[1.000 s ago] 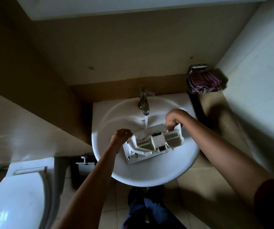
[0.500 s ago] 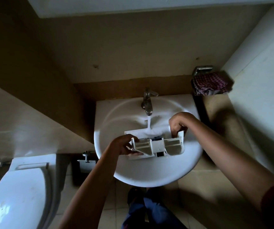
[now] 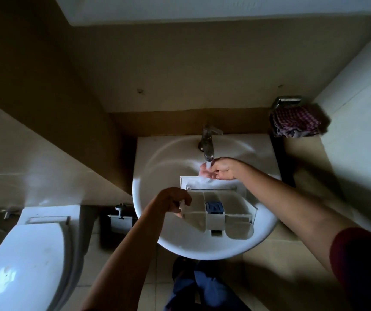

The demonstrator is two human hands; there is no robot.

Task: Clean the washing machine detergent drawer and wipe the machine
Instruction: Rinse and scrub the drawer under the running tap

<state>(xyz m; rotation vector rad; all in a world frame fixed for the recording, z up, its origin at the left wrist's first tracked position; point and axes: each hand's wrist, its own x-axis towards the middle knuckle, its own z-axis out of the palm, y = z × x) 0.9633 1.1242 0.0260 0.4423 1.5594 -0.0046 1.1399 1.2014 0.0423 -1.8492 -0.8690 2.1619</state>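
Your left hand [image 3: 173,202] pinches one edge of the white plastic detergent drawer [image 3: 218,213] inside the white ceramic basin [image 3: 157,167]; your right hand [image 3: 221,169] curls beneath the running chrome tap [image 3: 207,142], grip unclear. Wet plastic may slip.

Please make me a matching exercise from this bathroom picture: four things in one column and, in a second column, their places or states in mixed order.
Things
1. detergent drawer
2. tap
3. checked cloth
4. toilet lid

Places or states
A. closed, at the lower left
B. running water
C. over the sink, gripped by the left hand
D. by the wall, right of the sink

Pairs: 1-C, 2-B, 3-D, 4-A
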